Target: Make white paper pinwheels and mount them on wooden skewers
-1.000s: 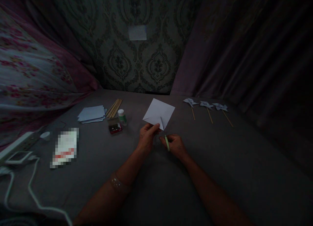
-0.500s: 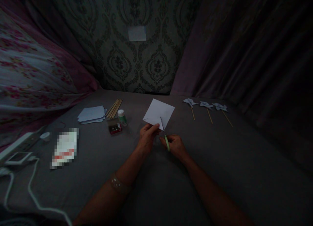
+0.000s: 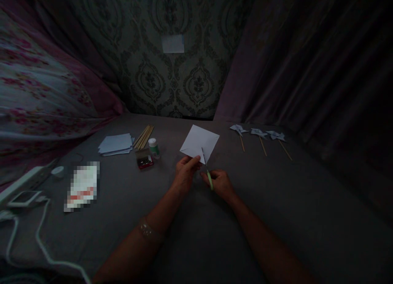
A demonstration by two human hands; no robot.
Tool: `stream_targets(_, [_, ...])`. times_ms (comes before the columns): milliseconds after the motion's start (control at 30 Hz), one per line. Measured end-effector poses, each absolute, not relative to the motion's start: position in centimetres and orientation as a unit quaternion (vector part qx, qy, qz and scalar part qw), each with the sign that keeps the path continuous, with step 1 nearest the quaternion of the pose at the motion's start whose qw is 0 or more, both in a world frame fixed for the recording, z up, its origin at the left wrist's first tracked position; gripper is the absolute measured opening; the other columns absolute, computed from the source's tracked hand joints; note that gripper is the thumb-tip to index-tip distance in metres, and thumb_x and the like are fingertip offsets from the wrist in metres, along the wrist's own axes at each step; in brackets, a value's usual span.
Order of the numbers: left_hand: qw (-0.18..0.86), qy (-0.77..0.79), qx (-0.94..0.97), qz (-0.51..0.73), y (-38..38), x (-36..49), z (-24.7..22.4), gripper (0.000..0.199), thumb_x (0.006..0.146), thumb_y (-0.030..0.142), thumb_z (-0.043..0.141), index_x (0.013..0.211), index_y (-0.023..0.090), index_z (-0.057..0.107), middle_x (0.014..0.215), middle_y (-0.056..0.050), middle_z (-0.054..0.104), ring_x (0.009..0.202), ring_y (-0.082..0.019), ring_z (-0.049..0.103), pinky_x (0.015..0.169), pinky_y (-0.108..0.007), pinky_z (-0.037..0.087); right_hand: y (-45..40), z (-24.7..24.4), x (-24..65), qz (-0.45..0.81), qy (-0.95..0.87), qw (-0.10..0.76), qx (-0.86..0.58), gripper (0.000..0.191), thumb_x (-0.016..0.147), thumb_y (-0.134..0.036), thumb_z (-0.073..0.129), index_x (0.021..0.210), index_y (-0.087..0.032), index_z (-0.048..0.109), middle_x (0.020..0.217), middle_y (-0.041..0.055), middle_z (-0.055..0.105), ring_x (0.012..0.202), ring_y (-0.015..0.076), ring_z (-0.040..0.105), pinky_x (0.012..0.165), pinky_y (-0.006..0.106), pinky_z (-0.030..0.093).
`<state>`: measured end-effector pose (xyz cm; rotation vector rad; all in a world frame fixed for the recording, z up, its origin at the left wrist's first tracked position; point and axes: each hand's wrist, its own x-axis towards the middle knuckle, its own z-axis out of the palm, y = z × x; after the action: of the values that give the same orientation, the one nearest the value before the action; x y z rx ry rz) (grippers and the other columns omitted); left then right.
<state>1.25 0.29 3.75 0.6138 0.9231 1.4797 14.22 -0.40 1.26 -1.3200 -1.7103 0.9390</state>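
Note:
A square white sheet of paper [image 3: 199, 141] is held up over the grey table, one corner pointing toward me. My left hand [image 3: 186, 172] pinches its lower edge, thumb on top. My right hand [image 3: 219, 182] is closed round the green handle of a pair of scissors [image 3: 209, 179]. The scissor blades lie over the paper near its bottom corner, just right of my left thumb. A crease or cut line shows near the paper's left corner.
Farther left are a paper stack [image 3: 115, 144], wooden sticks [image 3: 144, 137], a white-capped bottle [image 3: 154, 148] and a small red box [image 3: 144, 162]. Three paper pinwheels on sticks [image 3: 258, 132] lie at the back right. A power strip [image 3: 29, 181] and cables are at the left edge.

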Motion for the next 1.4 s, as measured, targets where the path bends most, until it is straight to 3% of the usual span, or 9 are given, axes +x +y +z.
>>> stream_targets(333, [0.599,0.390,0.257,0.651,0.7,1.1,3.4,0.030,0.051,0.033,0.083,0.063,0.015,0.062,0.058,0.001,0.060,0.053,-0.009,0.055,0.053,-0.023,0.039,-0.4,0.9,14.2,0.381,-0.650,0.365,-0.548,0.046,0.068,-0.055,0.059,0.043,-0.018,0.048,0.044,-0.0020,0.043,0.044,0.0093,0.039,0.043,0.023,0.028])
stream_targets(500, [0.565,0.396,0.284,0.666,1.0,0.6,2.9,0.028,0.054,0.032,0.082,0.067,0.015,0.065,0.058,0.002,0.060,0.052,-0.009,0.054,0.053,-0.022,0.038,-0.2,1.0,14.9,0.362,-0.674,0.315,-0.561,0.040,0.069,-0.051,0.062,0.052,-0.015,0.060,0.050,0.0006,0.054,0.050,0.0124,0.049,0.047,0.022,0.032])
stream_targets(667, [0.527,0.408,0.303,0.681,1.8,-0.3,1.8,0.028,0.057,0.036,0.080,0.067,0.015,0.064,0.060,0.000,0.061,0.055,-0.010,0.055,0.054,-0.022,0.039,-0.7,2.6,16.4,0.244,-0.749,0.219,-0.576,0.037,0.070,-0.051,0.063,0.054,-0.018,0.062,0.051,0.0021,0.057,0.052,0.0139,0.051,0.049,0.024,0.032])
stream_targets(800, [0.515,0.419,0.320,0.676,2.4,-0.9,1.2,0.031,0.058,0.040,0.078,0.068,0.014,0.064,0.062,0.000,0.061,0.058,-0.011,0.056,0.054,-0.022,0.039,-1.1,3.9,19.6,0.241,-0.749,0.132,-0.604,0.043,0.072,-0.059,0.059,0.064,-0.018,0.065,0.057,0.0016,0.060,0.053,0.0133,0.052,0.048,0.023,0.029])
stream_targets(933, [0.535,0.464,0.379,0.596,2.4,-0.8,0.9,0.031,0.057,0.039,0.077,0.068,0.013,0.065,0.058,-0.001,0.060,0.052,-0.010,0.052,0.050,-0.022,0.038,-1.0,5.1,24.2,0.209,-0.676,0.013,-0.707,0.051,0.071,-0.066,0.056,0.061,-0.017,0.065,0.055,0.0035,0.059,0.052,0.0136,0.053,0.046,0.024,0.027])
stream_targets(1067, [0.504,0.510,0.498,0.487,2.2,-0.6,0.7,0.026,0.066,0.037,0.067,0.077,0.012,0.069,0.066,-0.005,0.067,0.058,-0.015,0.059,0.053,-0.024,0.042,-1.5,6.2,27.1,0.138,-0.617,-0.086,-0.770,0.051,0.074,-0.065,0.055,0.064,-0.016,0.065,0.071,0.0113,0.066,0.061,0.0184,0.060,0.050,0.027,0.031])
stream_targets(1267, [0.373,0.568,0.596,0.428,2.3,-0.9,0.5,0.011,0.070,0.025,0.062,0.065,0.016,0.065,0.066,-0.005,0.066,0.070,-0.021,0.063,0.065,-0.029,0.046,-2.7,6.6,26.6,0.149,-0.603,-0.077,-0.780,0.051,0.075,-0.065,0.052,0.070,-0.017,0.068,0.074,0.0113,0.068,0.066,0.0208,0.064,0.052,0.028,0.034])
stream_targets(1400, [0.293,0.596,0.625,0.410,2.3,-1.1,0.1,0.014,0.073,0.021,0.061,0.060,0.016,0.061,0.075,-0.009,0.064,0.079,-0.023,0.061,0.076,-0.034,0.045,-3.0,6.2,25.0,0.147,-0.618,-0.052,-0.771,0.051,0.075,-0.065,0.053,0.073,-0.017,0.070,0.077,0.0116,0.069,0.070,0.0224,0.066,0.052,0.027,0.034])
